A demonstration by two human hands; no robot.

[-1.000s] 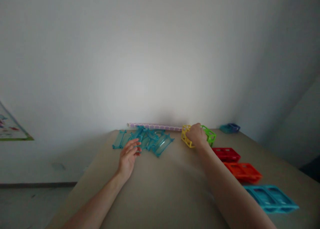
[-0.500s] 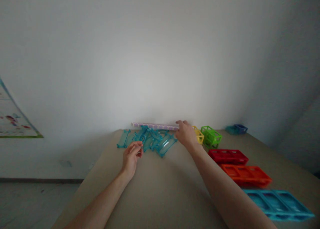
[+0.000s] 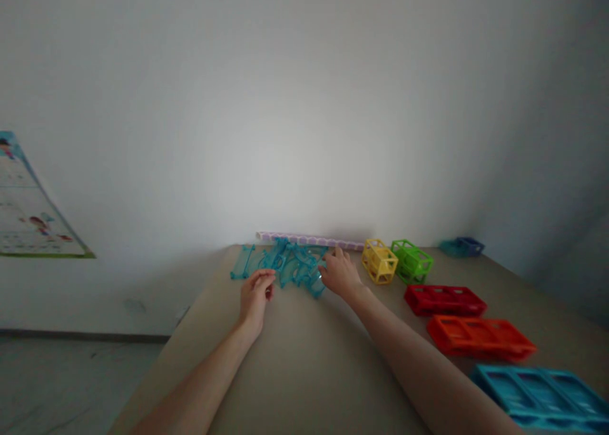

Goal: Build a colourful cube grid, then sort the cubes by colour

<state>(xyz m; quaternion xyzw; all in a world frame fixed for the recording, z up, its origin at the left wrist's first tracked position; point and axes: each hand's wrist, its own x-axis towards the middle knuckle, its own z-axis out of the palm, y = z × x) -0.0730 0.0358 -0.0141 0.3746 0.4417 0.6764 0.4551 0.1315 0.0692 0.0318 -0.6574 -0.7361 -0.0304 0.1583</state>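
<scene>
A heap of clear teal plastic frame pieces (image 3: 285, 264) lies at the far side of the tan table (image 3: 304, 359). My right hand (image 3: 339, 274) rests at the heap's right end, its fingers curled against a teal piece. My left hand (image 3: 257, 293) sits at the heap's near left edge with its fingers bent and close together; whether it grips a piece is unclear. A yellow open cube (image 3: 379, 261) and a green open cube (image 3: 412, 261) stand side by side, apart from my right hand.
A purple patterned roll (image 3: 309, 239) lies along the wall behind the heap. Down the right side lie a red tray (image 3: 445, 300), an orange tray (image 3: 480, 338) and a teal tray (image 3: 542, 394). A small blue piece (image 3: 464, 246) sits in the far right corner. A poster (image 3: 28, 207) hangs at the left.
My right hand left the yellow and green cubes and moved left to the teal heap. My left hand closed its fingers and edged toward the heap.
</scene>
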